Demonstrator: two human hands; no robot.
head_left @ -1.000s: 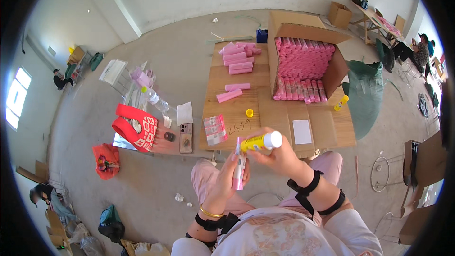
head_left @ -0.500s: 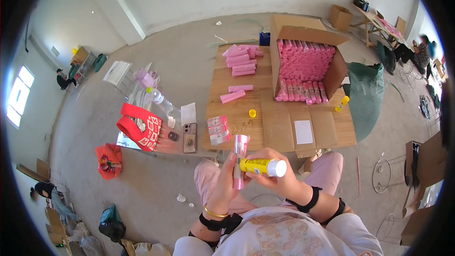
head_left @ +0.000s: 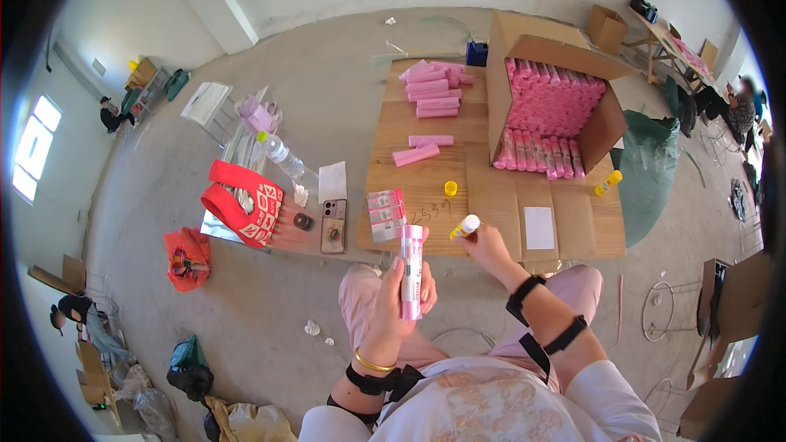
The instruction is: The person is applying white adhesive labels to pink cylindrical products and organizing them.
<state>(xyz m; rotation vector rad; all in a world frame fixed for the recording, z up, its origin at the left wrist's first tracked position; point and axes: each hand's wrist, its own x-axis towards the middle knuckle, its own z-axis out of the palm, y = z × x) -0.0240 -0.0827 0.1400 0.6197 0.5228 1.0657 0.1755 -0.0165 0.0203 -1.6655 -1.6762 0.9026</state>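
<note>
My left hand [head_left: 395, 299] is closed round a pink plastic roll [head_left: 412, 272] with a white printed label, held upright before my lap. My right hand [head_left: 489, 249] grips a yellow glue stick [head_left: 465, 227] with a white end, just over the table's near edge. A loose yellow cap [head_left: 450, 188] rests on the wood beyond it. Left of the cap lies a stack of pink-and-white labels [head_left: 386, 211]. Farther back, two pink rolls [head_left: 416, 155] lie apart from a pile of more rolls [head_left: 436, 96].
An open cardboard box [head_left: 607, 115] packed with pink rolls stands at the table's back right. Another yellow glue stick [head_left: 608, 183] and a white paper sheet [head_left: 539, 228] lie near it. To the left are a phone [head_left: 333, 227], a water bottle [head_left: 281, 155] and a red bag [head_left: 266, 205].
My right hand has moved the glue stick away from the roll, forward and right to the table edge. The roll in my left hand has turned, showing its white label.
</note>
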